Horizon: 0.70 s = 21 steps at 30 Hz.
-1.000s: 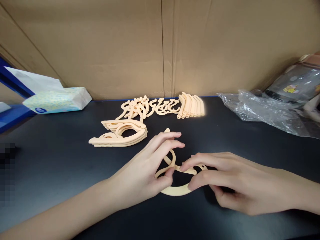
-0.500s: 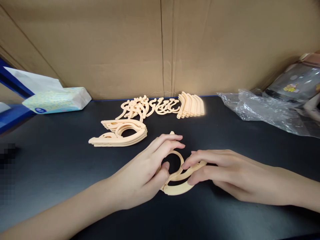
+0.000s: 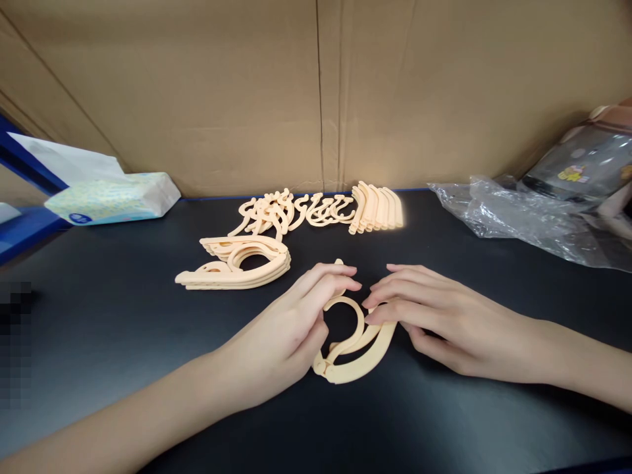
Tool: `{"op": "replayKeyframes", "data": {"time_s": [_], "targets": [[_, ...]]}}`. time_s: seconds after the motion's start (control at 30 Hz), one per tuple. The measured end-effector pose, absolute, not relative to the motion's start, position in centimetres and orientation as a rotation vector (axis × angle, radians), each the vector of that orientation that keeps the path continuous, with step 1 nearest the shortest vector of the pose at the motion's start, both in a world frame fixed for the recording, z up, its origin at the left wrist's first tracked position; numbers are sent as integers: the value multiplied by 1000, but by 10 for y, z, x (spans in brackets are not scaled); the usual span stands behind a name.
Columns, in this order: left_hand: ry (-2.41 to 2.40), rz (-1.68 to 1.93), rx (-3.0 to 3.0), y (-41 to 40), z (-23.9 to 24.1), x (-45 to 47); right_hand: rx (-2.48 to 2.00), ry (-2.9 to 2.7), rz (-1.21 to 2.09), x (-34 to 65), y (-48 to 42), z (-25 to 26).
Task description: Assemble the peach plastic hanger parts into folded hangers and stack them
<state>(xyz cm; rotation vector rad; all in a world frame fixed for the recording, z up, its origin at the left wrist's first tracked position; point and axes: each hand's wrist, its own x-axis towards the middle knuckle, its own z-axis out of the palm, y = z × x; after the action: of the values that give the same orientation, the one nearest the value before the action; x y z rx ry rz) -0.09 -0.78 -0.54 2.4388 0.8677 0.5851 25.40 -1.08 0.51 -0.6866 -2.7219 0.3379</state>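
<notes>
A pale orange folding plastic hanger [image 3: 356, 359] lies folded on the black table [image 3: 123, 342] between my hands. My left hand [image 3: 291, 329] rests on its left side, fingers curled over the hook loop and thumb beside the hinge. My right hand [image 3: 434, 316] presses its fingertips on the hanger's right arm, fingers stretched and close together. Behind them sits a stack of folded hangers [image 3: 237, 266].
A row of more hangers [image 3: 326, 209] lies against the cardboard wall [image 3: 316, 92]. A tissue pack [image 3: 111, 196] is at the far left, crumpled clear plastic [image 3: 523, 217] and a dark bag [image 3: 587, 161] at the right.
The hanger's arms have been folded together into a compact shape. My right hand slid up and left, flattening over the folded arm; my left hand stayed on the hook side.
</notes>
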Motion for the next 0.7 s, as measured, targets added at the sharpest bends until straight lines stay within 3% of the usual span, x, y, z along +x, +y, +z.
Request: {"op": "replayKeyframes", "data": {"time_s": [0.7], "targets": [[836,592,2522,-7,-9,-1,-744,-2717,416,252,-11,4]]}}
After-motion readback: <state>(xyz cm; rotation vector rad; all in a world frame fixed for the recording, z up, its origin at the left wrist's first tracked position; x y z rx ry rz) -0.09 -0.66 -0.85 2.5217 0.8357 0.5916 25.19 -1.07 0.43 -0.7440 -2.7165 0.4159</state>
